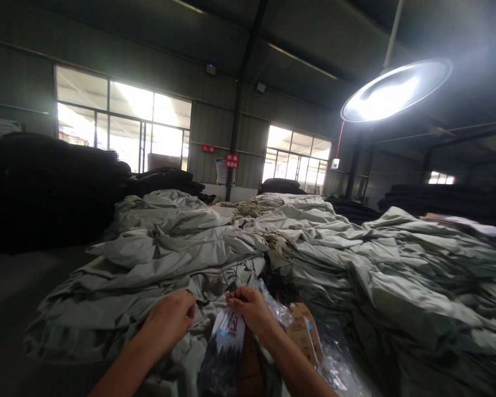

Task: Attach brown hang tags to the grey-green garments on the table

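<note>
- A printed hang tag [231,325] is pinched by the right hand [250,310], thumb and fingertips closed together on its upper end, where a thin dark string [231,278] rises from the grip.
- The tag hangs down from that grip, so its long axis is seen running roughly top to bottom, tilted a little toward the left as it drops.
- The left hand [169,322] is curled into a loose fist just to the left of the tag, fingers drawn together; whether something small is held inside cannot be told from this view.
- The two hands are set near each other with a narrow gap between them, and the top of the tag lies in that gap, touching the right hand and just beside the left.
- Of the two, the right hand is the nearer to the tag, being already on it; the left is reached only by a short sideways move to the right.
- Both hands are held over the near edge of a pile of pale green cloth [182,248], which spreads away from them and fills the middle of the picture.
- A crumpled clear plastic bag [334,364] and a brown cardboard piece [300,331] lie below and to the right of the right wrist, apart from the tag.
- Darker stacks [45,187] are seen well apart on the left, under the windows [124,121].
</note>
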`<action>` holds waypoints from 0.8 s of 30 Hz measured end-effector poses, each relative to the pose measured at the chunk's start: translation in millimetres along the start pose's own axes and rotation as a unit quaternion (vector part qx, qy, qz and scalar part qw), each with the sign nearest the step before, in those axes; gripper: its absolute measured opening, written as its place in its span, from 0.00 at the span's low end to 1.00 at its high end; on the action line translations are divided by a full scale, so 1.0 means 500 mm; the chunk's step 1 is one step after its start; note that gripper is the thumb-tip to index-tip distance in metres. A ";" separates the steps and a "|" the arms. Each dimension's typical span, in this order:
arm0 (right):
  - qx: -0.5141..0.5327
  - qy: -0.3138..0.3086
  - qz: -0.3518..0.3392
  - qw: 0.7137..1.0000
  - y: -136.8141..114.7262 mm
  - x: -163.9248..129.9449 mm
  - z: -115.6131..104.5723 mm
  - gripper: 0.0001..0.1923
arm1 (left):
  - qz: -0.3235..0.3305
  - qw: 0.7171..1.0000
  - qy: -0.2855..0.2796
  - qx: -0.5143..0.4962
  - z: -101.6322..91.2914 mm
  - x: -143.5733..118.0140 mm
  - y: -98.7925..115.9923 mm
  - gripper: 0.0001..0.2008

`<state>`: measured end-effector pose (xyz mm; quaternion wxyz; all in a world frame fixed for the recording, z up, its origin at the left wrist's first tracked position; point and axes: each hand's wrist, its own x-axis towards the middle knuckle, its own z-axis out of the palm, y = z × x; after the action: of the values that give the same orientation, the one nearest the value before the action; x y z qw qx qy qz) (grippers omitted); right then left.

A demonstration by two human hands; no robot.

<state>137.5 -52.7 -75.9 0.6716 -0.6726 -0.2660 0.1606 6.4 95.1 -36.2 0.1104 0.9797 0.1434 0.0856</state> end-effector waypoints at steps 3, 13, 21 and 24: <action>0.004 -0.007 -0.001 1.000 0.003 0.003 0.003 0.14 | 0.032 0.999 0.003 -0.021 0.025 -0.001 -0.015 0.15; -0.035 -0.029 -0.048 0.998 -0.007 0.002 0.012 0.07 | -0.048 0.974 0.133 -0.177 0.045 0.047 -0.029 0.11; -0.151 -0.024 -0.091 0.984 0.022 0.007 0.040 0.04 | -0.054 0.936 0.209 -0.277 0.060 0.047 -0.043 0.06; -0.177 -0.034 -0.093 0.979 0.012 0.005 0.040 0.06 | -0.047 0.933 0.208 -0.291 0.059 0.048 -0.041 0.04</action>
<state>128.9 -34.4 -82.6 0.5444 -0.7472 -0.3746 0.0708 29.7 115.6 -66.1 0.3626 0.8570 0.1778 0.3202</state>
